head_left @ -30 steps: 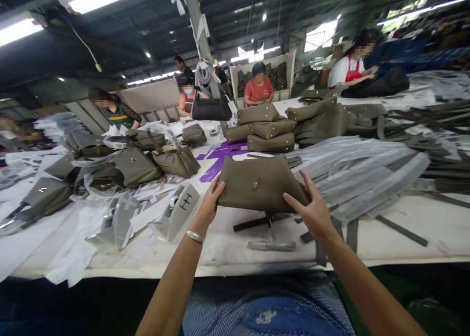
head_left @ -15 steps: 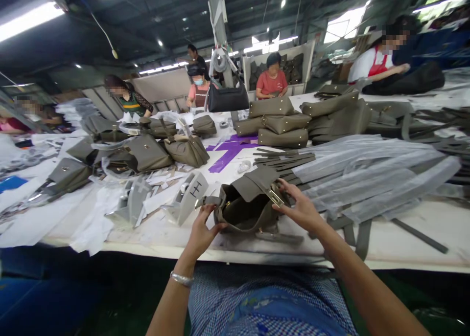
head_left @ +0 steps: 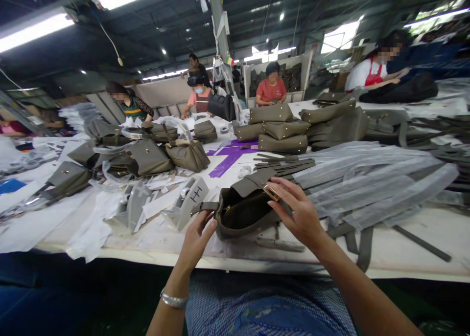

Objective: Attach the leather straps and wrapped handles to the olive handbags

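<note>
An olive-grey handbag (head_left: 238,221) rests near the table's front edge, its top gaping and its dark inside showing. My left hand (head_left: 198,235) grips the bag's left end by the side strap (head_left: 205,206), fingers partly hidden behind it. At the right end, my right hand (head_left: 295,209) is closed on the gold metal clasp (head_left: 271,192) between thumb and fingers. The flap (head_left: 253,182) is folded back from the opening. A wrapped strip (head_left: 281,244) lies on the table just in front of the bag.
Finished-looking bags (head_left: 150,157) crowd the left, near grey marked holders (head_left: 187,204). Stacked bags (head_left: 282,125) stand behind. Plastic-wrapped straps (head_left: 370,174) spread to the right. Purple sheeting (head_left: 231,155) lies mid-table. Several people work across the table, one in a red top (head_left: 271,89).
My left thumb has come off the bag's front rim toward the strap. The right hand has shifted slightly left with the clasp, and the flap sits lower. The view has tilted slightly.
</note>
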A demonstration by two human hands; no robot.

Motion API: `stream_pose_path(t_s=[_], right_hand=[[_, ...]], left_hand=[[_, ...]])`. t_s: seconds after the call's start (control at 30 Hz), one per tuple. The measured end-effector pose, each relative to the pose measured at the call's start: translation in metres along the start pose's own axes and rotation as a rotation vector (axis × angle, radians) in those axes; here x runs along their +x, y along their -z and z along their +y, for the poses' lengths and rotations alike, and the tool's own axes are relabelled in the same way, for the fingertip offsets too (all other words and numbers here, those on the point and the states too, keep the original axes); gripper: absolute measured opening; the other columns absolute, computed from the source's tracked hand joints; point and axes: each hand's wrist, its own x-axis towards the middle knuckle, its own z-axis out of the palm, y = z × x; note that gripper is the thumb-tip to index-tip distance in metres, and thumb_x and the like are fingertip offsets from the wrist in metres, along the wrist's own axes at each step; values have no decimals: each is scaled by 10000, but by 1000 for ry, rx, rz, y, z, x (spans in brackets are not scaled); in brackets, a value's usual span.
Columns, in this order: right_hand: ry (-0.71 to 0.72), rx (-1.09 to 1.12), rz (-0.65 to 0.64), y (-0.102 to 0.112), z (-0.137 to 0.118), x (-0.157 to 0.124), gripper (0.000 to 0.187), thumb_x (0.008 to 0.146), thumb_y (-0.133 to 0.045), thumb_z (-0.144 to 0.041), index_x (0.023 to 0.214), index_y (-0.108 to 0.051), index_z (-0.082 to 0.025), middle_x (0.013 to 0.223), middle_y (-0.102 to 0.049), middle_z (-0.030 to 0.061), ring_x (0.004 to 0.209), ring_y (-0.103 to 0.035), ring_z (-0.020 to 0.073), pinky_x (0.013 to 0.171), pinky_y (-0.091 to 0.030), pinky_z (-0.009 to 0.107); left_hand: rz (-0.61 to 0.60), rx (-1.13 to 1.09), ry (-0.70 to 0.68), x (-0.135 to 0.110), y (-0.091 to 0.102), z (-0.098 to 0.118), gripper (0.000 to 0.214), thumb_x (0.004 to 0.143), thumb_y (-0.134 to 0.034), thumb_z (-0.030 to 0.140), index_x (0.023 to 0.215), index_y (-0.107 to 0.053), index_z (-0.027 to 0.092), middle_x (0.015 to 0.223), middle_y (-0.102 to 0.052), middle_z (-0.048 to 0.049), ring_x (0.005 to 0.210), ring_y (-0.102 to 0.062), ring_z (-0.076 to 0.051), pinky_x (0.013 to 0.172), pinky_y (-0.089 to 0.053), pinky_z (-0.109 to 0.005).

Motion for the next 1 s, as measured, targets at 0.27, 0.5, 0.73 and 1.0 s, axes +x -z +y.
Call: stream_pose_path(t_s=[0.27, 0.5, 0.73, 1.0], right_hand=[[205, -56, -338, -20, -6, 3, 327, 949, -583, -387, 1233, -633, -231, 1292, -665, 68, 1139, -645, 217, 1150, -305, 490], [176, -202, -532, -25, -10, -24, 225, 882, -675, -394, 784, -718, -196, 807, -762, 23, 754, -698, 182, 943, -431, 400], [302, -203, -462, -12, -4, -38, 93, 915, -618, -280, 924, -687, -219, 868, -753, 25, 851, -664, 164, 949, -424, 351], [412, -250, -444, 13, 10, -47, 156, 961, -513, -200, 1001, -664, -203, 982, -739, 38, 864, -640, 141, 1012, -429, 335]], left_hand=[[43, 644, -211, -4, -5, 16, 477, 930, -555, 430, 1306, -583, 138, 1317, -627, -154, 1154, -636, -286, 947, -551, -413], [303, 755, -525, 4, -19, 61, 186, 925, -602, 263, 1077, -704, 233, 1048, -750, -40, 920, -714, -186, 878, -554, -301], [-282, 948, -539, 87, -61, 77, 718, 839, -675, 456, 1472, -416, 237, 1521, -430, -119, 1375, -429, -346, 1112, -371, -508], [-588, 1038, -309, 129, -69, 63, 748, 778, -677, 501, 1449, -440, 271, 1444, -529, -106, 1223, -582, -340, 997, -474, -440]])
